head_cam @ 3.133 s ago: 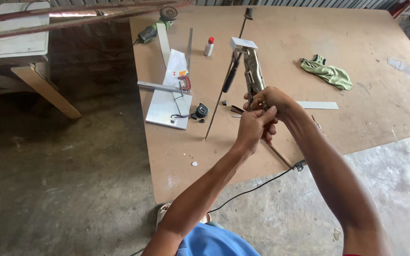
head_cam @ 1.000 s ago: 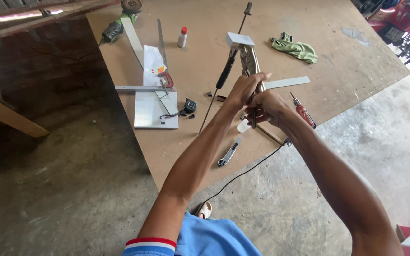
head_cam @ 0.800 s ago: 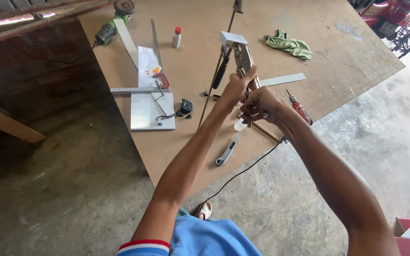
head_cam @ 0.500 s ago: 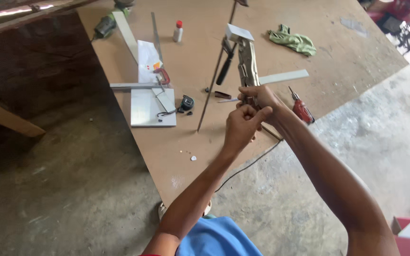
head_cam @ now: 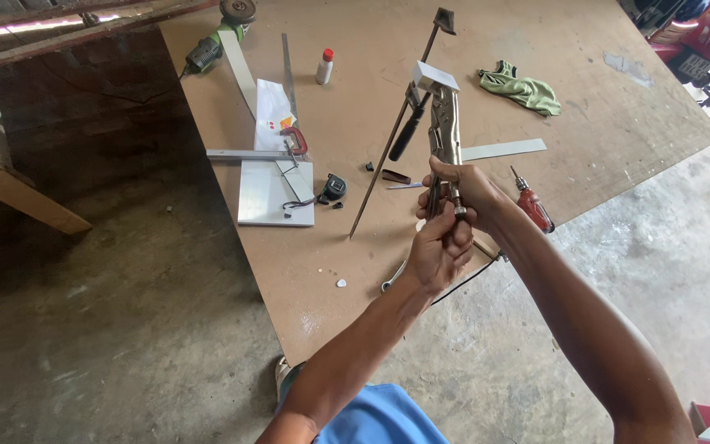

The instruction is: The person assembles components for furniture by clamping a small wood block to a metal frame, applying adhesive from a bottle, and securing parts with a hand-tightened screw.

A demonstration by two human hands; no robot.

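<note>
Locking pliers point(head_cam: 445, 131) in both hands' closed grip, plywood table point(head_cam: 601, 107), concrete floor point(head_cam: 125, 329)

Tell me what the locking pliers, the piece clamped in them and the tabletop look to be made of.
Locking pliers: bare steel, going by the dull silver sheen. The right hand and left hand grip their handles. Clamped piece: pale and flat-faced, possibly light metal section; hard to tell. Tabletop: matte brown fibreboard or plywood, uniform with no clear grain.

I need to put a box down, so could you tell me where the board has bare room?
Free: the right stretch of the board beyond the green rag. Crowded: around the metal sheet, the grinder and the pliers.
</note>
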